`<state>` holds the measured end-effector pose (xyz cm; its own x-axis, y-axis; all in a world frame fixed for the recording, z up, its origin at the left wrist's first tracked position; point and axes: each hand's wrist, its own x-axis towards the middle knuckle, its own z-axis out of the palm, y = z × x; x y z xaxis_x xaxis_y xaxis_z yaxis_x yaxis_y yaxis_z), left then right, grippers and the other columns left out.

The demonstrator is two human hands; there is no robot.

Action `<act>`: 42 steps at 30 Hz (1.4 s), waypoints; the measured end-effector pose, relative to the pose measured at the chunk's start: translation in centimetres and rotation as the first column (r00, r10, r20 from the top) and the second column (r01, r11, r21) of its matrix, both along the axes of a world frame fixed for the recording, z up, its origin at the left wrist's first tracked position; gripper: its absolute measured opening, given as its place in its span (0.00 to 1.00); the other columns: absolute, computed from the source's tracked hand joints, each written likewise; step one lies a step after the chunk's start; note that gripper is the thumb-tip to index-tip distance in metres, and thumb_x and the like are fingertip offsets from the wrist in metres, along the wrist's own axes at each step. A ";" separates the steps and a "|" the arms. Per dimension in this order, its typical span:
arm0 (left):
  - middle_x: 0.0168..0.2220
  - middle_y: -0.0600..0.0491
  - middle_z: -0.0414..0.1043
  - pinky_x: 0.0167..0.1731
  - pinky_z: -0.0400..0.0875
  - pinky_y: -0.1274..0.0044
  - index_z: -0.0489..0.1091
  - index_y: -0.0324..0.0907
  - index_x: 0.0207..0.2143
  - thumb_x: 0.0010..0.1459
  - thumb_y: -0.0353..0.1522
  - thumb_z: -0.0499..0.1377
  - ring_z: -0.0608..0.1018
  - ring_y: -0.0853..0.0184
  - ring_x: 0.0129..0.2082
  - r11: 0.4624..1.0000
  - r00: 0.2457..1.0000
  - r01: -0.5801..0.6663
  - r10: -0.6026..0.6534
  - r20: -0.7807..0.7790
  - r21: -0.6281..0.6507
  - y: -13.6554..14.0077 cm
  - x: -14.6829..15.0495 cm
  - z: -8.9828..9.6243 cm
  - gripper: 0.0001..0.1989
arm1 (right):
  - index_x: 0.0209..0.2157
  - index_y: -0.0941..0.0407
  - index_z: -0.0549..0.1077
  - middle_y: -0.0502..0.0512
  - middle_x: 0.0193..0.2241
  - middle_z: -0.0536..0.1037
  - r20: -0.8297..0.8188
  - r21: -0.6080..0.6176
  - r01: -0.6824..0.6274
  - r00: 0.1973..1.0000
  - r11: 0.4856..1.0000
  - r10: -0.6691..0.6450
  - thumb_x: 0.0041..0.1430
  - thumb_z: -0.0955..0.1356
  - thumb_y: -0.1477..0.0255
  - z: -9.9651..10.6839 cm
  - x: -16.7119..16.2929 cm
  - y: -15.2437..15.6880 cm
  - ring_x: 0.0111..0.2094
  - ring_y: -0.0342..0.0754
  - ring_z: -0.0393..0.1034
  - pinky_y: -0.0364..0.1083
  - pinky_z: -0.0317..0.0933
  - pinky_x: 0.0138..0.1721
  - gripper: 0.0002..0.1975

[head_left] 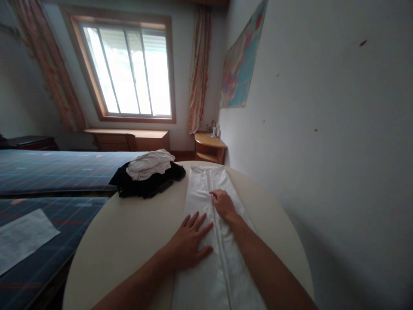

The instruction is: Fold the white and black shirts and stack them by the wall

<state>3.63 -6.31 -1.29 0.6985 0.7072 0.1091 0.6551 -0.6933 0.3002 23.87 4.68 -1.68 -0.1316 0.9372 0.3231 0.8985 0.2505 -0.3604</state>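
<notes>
A long white garment (200, 193) lies flat on the round cream table (129, 241), running from its far edge toward me, with a seam or edge down its middle. My left hand (192, 241) rests flat on the left half of the cloth, fingers spread. Farther up, my right hand (223, 204) has its fingers bent and drawn together at the middle line, seemingly pinching the fabric there. The fingertips are partly hidden by the hand.
Black clothing (151, 185) and a crumpled whitish cloth (150, 164) are heaped at the table's far left. Plaid mattresses (64, 168) stand to the left, one with a paper sheet (26, 237) on it. A wall (338, 172) closes off the right side.
</notes>
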 end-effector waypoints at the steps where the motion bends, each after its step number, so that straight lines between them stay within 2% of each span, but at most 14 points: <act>1: 0.70 0.48 0.46 0.65 0.46 0.53 0.52 0.52 0.67 0.63 0.46 0.54 0.48 0.49 0.69 1.000 1.000 0.009 -0.009 0.000 -0.006 0.0 0.1 0.1 0.32 | 0.48 0.58 0.76 0.59 0.47 0.76 0.003 0.001 -0.013 1.000 1.000 0.013 0.65 0.60 0.74 0.1 0.3 0.1 0.50 0.49 0.66 0.44 0.55 0.55 0.16; 6: 0.69 0.48 0.51 0.64 0.49 0.54 0.56 0.50 0.66 0.64 0.40 0.54 0.52 0.50 0.68 0.999 0.999 0.052 -0.052 0.005 -0.011 -0.3 1.0 0.4 0.29 | 0.46 0.58 0.77 0.61 0.46 0.75 0.079 0.018 -0.013 0.997 1.000 0.012 0.62 0.64 0.74 0.3 0.8 -0.1 0.50 0.50 0.65 0.43 0.55 0.54 0.14; 10: 0.69 0.49 0.50 0.64 0.48 0.53 0.55 0.53 0.66 0.63 0.39 0.54 0.52 0.49 0.68 0.995 0.995 0.096 -0.096 0.005 -0.011 -0.5 1.2 0.7 0.29 | 0.42 0.57 0.77 0.61 0.42 0.77 0.130 0.008 0.089 0.987 0.996 -0.089 0.63 0.64 0.71 0.3 0.3 -0.1 0.48 0.52 0.66 0.46 0.56 0.50 0.11; 14: 0.70 0.50 0.48 0.65 0.46 0.53 0.55 0.55 0.66 0.63 0.40 0.55 0.50 0.49 0.69 0.993 0.994 0.112 -0.112 0.000 -0.025 -0.6 1.1 0.9 0.29 | 0.42 0.59 0.75 0.62 0.42 0.78 0.100 0.009 0.140 0.985 0.990 -0.141 0.66 0.61 0.71 -0.1 -0.2 0.5 0.47 0.52 0.68 0.46 0.56 0.49 0.12; 20: 0.70 0.51 0.45 0.65 0.45 0.53 0.52 0.55 0.67 0.63 0.42 0.54 0.48 0.50 0.69 0.993 0.994 0.114 -0.114 0.003 -0.025 -0.6 1.1 0.9 0.30 | 0.45 0.58 0.75 0.58 0.45 0.78 0.070 -0.013 0.066 0.995 0.998 -0.065 0.68 0.58 0.72 -0.4 -0.3 1.2 0.48 0.48 0.69 0.43 0.55 0.53 0.16; 23: 0.71 0.50 0.43 0.65 0.44 0.53 0.51 0.54 0.67 0.63 0.43 0.54 0.47 0.49 0.69 0.993 0.993 0.112 -0.113 -0.021 -0.035 -0.7 1.2 1.1 0.32 | 0.51 0.59 0.73 0.58 0.50 0.77 0.071 -0.029 0.028 0.997 0.999 -0.026 0.68 0.56 0.74 -0.1 -0.1 1.0 0.51 0.47 0.68 0.43 0.53 0.56 0.19; 26: 0.71 0.49 0.41 0.65 0.43 0.52 0.49 0.53 0.68 0.63 0.45 0.54 0.46 0.48 0.69 0.992 0.992 0.120 -0.122 -0.038 -0.039 -0.8 1.2 1.3 0.34 | 0.57 0.58 0.68 0.59 0.56 0.72 0.095 -0.047 -0.002 0.995 0.999 0.007 0.70 0.54 0.69 -0.2 0.3 0.0 0.57 0.48 0.63 0.45 0.50 0.59 0.21; 29: 0.71 0.49 0.39 0.65 0.42 0.51 0.48 0.53 0.68 0.63 0.47 0.53 0.44 0.48 0.70 0.992 0.991 0.124 -0.126 -0.053 -0.032 -0.9 1.2 1.2 0.34 | 0.63 0.55 0.61 0.58 0.65 0.61 0.155 -0.112 -0.049 0.986 0.992 0.066 0.70 0.53 0.59 -0.7 0.6 -1.2 0.65 0.51 0.52 0.51 0.41 0.64 0.27; 33: 0.71 0.48 0.39 0.65 0.42 0.52 0.48 0.52 0.68 0.62 0.49 0.53 0.44 0.47 0.70 0.990 0.990 0.135 -0.136 -0.046 -0.036 -0.8 1.2 1.0 0.35 | 0.69 0.51 0.50 0.56 0.69 0.50 0.191 -0.172 -0.026 0.980 0.985 0.059 0.68 0.54 0.55 -0.9 0.6 -2.3 0.69 0.54 0.41 0.55 0.34 0.66 0.31; 37: 0.71 0.47 0.40 0.65 0.43 0.52 0.49 0.51 0.68 0.61 0.50 0.54 0.44 0.47 0.69 0.990 0.989 0.135 -0.137 -0.046 -0.040 -1.0 1.2 1.0 0.37 | 0.68 0.45 0.51 0.54 0.70 0.48 0.208 -0.252 0.014 0.977 0.968 0.040 0.67 0.55 0.54 -0.1 0.1 -2.4 0.69 0.61 0.39 0.61 0.34 0.65 0.30; 40: 0.71 0.47 0.41 0.65 0.43 0.51 0.49 0.52 0.68 0.61 0.50 0.54 0.44 0.46 0.69 0.990 0.989 0.137 -0.139 -0.043 -0.035 -1.1 1.3 1.0 0.37 | 0.68 0.43 0.49 0.56 0.69 0.51 0.214 -0.252 0.018 0.976 0.967 0.038 0.68 0.55 0.54 0.4 -0.5 -1.9 0.69 0.63 0.40 0.65 0.36 0.63 0.29; 42: 0.71 0.47 0.41 0.64 0.44 0.50 0.50 0.52 0.68 0.60 0.50 0.55 0.45 0.46 0.69 0.989 0.989 0.142 -0.143 -0.030 -0.035 -1.0 1.3 1.0 0.37 | 0.67 0.41 0.52 0.56 0.68 0.53 0.221 -0.258 -0.012 0.973 0.966 0.072 0.68 0.53 0.54 0.6 -0.7 -1.3 0.68 0.63 0.40 0.67 0.37 0.62 0.28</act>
